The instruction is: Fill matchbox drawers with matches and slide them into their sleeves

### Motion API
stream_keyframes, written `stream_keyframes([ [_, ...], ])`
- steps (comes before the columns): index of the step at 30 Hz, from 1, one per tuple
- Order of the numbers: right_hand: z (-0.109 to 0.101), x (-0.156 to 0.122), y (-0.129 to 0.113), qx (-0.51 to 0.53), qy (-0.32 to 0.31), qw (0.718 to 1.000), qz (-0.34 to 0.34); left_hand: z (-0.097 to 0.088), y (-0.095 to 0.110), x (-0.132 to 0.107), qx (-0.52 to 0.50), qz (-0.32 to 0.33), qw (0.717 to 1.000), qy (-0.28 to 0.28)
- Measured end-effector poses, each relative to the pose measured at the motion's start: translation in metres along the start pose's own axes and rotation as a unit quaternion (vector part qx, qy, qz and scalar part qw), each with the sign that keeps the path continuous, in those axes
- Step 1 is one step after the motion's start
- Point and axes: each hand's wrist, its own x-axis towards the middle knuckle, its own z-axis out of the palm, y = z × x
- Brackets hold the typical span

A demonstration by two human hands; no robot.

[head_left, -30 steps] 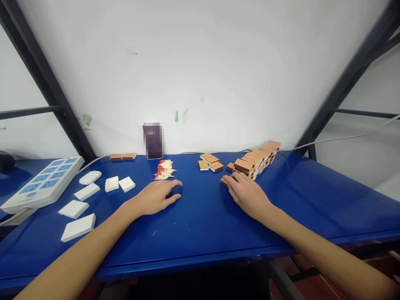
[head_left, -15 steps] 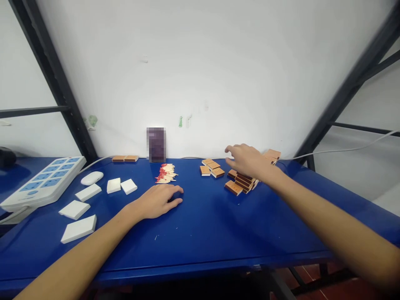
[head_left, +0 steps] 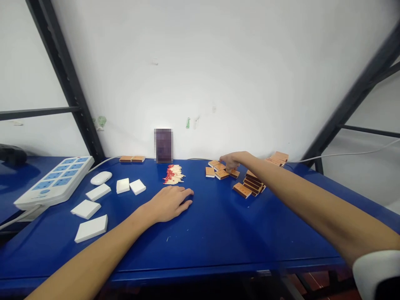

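My right hand (head_left: 233, 160) reaches to the back of the blue table, its fingers bent down and closed on a brown matchbox (head_left: 235, 173). Beside that box lies a small group of matchboxes (head_left: 222, 174). To the right, under my forearm, is a toppled pile of matchboxes (head_left: 252, 183), with one matchbox (head_left: 242, 190) lying flat in front of it. My left hand (head_left: 171, 203) rests palm down on the table, fingers loosely apart and holding nothing. Just behind it is a heap of red-tipped matches (head_left: 174, 175).
White matchbox trays (head_left: 91, 228) lie on the left by a white oval mouse-like object (head_left: 101, 178) and a power strip (head_left: 56, 181). Two matchboxes (head_left: 132, 159) and a blurred dark purple box (head_left: 163, 146) stand by the wall. More matchboxes (head_left: 277, 158) lie at the back right.
My right hand has moved from above the pile down and left to the small group; a matchbox from the pile's left side now lies nearer that group. My left hand stays resting. The view has shifted slightly.
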Motion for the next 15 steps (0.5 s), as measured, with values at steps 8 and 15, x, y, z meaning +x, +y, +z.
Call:
stream_keyframes([
  [8,0.011,-0.032,-0.043,-0.009,0.109,0.986,-0.128,-0.003,-0.002,-0.001,-0.016,0.004,1.000,0.000],
  [15,0.035,-0.074,-0.042,0.011,0.314,0.939,-0.139,-0.005,-0.007,0.001,0.005,-0.017,0.999,0.036],
])
